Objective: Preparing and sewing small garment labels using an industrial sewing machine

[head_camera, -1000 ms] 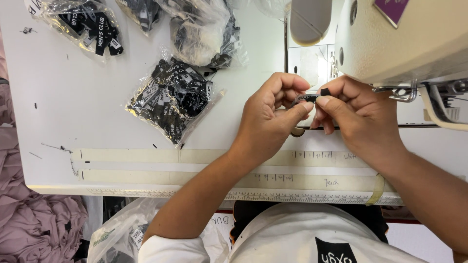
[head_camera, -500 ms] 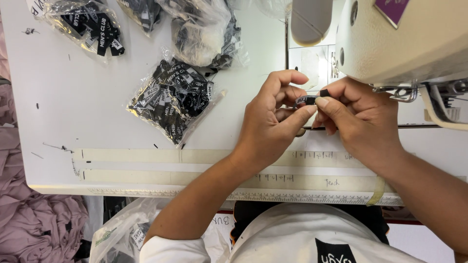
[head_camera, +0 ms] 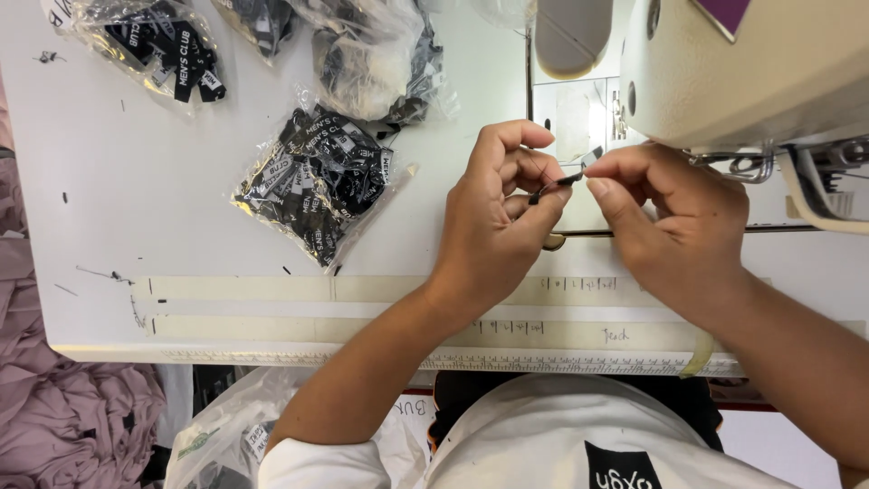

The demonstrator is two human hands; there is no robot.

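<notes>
White and flat, the surface [head_camera: 181, 217] is carrying several clear plastic bags of black labels, and the nearest bag [head_camera: 317, 181] is lying just left of my hands. I am looking down at a cream sewing machine [head_camera: 751, 72] standing at the upper right, with strips of pale tape [head_camera: 272, 290] running along the near edge of the surface. My left hand [head_camera: 498, 222] is curling its fingers and pinching one end of a small black label [head_camera: 566, 177] between thumb and forefinger. My right hand [head_camera: 674, 222] is pinching the other end, fingers closed narrow on it. I am holding the label just above the surface, in front of the machine's base, between both hands. Mauve fabric [head_camera: 54, 407] is hanging at the lower left.
</notes>
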